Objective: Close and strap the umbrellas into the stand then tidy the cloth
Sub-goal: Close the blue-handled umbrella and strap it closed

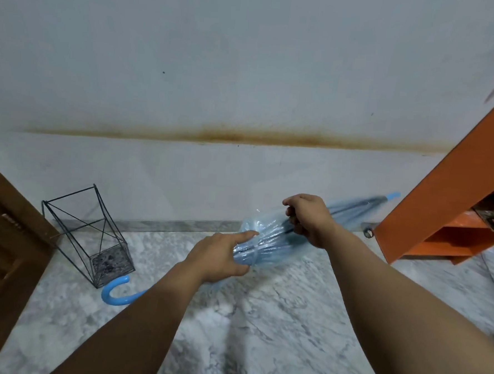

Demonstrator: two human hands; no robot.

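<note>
A folded, clear light-blue umbrella (pixel 268 243) lies slanted across the middle of the view, held above the floor. Its curved blue handle (pixel 117 292) points down left and its blue tip (pixel 393 195) points up right, blurred. My left hand (pixel 221 256) grips the bunched canopy near its wide end, index finger stretched along the plastic. My right hand (pixel 307 219) grips the canopy further up toward the tip. The black wire umbrella stand (pixel 88 232) stands on the floor at left, by the wall, with no umbrella in it.
An orange shelf unit (pixel 453 205) leans into view at right, with items on its shelves. A brown wooden door (pixel 8 247) fills the left edge. Grey marbled floor (pixel 261 317) spreads below, and a stained white wall (pixel 245 100) is ahead.
</note>
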